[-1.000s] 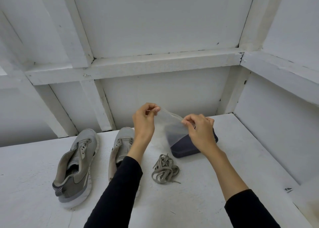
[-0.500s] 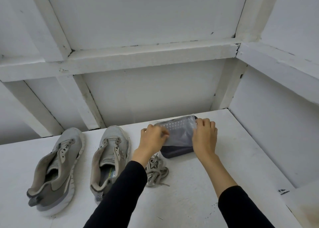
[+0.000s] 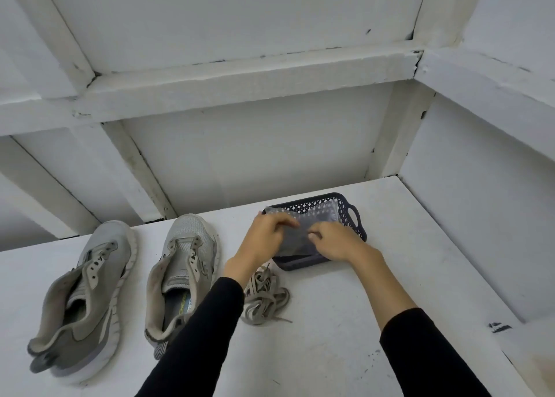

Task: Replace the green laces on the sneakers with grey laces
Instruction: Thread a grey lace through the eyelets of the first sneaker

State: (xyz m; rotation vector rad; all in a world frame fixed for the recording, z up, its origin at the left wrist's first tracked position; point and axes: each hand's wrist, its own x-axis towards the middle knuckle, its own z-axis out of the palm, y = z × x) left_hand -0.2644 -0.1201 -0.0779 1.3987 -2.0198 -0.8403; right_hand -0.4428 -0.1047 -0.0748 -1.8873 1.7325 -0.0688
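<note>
Two grey sneakers without laces lie on the white table: the left sneaker (image 3: 85, 285) and the right sneaker (image 3: 183, 273). A loose bundle of greyish laces (image 3: 265, 299) lies on the table beside my left forearm. A clear plastic bag (image 3: 315, 219) lies in a dark blue perforated basket (image 3: 350, 213). My left hand (image 3: 265, 237) pinches the bag's left part with curled fingers. My right hand (image 3: 336, 243) pinches the bag near its middle. Both hands hide the bag's lower part.
The white table (image 3: 330, 336) is boxed in by a white framed wall (image 3: 240, 156) at the back and another wall (image 3: 480, 201) on the right. A small black mark (image 3: 500, 327) sits near the table's right edge.
Both hands have lowered the plastic bag from the air into the basket. The view has shifted, so the sneakers now sit further right in the frame.
</note>
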